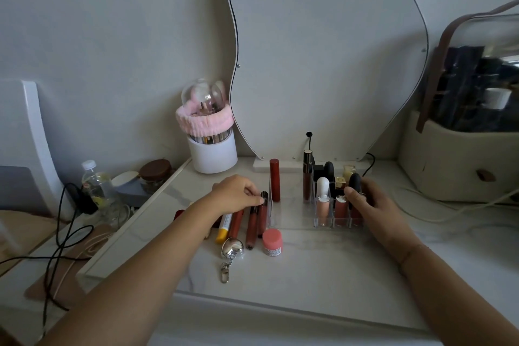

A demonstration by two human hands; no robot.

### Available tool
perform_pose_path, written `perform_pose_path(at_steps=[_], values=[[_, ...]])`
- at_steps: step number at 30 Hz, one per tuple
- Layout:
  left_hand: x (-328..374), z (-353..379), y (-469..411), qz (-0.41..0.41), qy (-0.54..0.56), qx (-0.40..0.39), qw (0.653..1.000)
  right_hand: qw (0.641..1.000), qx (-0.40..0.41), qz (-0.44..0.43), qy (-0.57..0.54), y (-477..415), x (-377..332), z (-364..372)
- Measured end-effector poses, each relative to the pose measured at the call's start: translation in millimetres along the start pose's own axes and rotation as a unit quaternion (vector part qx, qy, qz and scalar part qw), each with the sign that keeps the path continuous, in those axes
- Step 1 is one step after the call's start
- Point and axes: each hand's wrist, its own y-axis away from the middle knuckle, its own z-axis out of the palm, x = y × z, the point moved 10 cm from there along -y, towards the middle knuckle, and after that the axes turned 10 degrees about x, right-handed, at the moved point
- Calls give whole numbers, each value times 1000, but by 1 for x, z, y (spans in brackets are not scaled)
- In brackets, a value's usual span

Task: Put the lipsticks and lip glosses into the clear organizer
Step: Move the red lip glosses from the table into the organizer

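- Left hand (pixel 238 194) was pinched on a lip gloss tube (pixel 262 212) laid beside the clear organizer (pixel 292 225).
- Right hand (pixel 370 205) was curled round a black lipstick (pixel 354 182) inside it.
- Tubes were judged light, slick; mid-barrel grip advised.

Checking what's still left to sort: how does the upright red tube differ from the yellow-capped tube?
The red tube stands upright at the organizer's left end; the yellow-capped tube lies flat on the table outside it. The red tube is red all over; the yellow-capped tube is white-bodied. Both are slim cylinders.
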Motion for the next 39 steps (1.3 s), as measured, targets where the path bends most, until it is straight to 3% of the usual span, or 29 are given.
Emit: perform_pose_path(at_steps=[8, 14, 22, 28, 32, 39], values=[[-2, 1, 3, -16, -38, -30, 999, 1000, 3, 0, 0, 1, 0, -1], [2, 3, 0, -26, -91, 9, 995, 1000, 1, 4, 10, 2, -1, -1], [7, -17, 0, -47, 150, 49, 986, 1000, 2, -1, 8, 3, -3, -2], [43, -67, 2, 29, 252, 72, 965, 1000, 3, -1, 9, 3, -3, -1], [72, -91, 2, 66, 339, 124, 930, 1000, 7, -1, 13, 2, -3, -2], [103, -73, -14, 69, 329, 132, 933, 1000, 3, 3, 3, 4, -5, -2]])
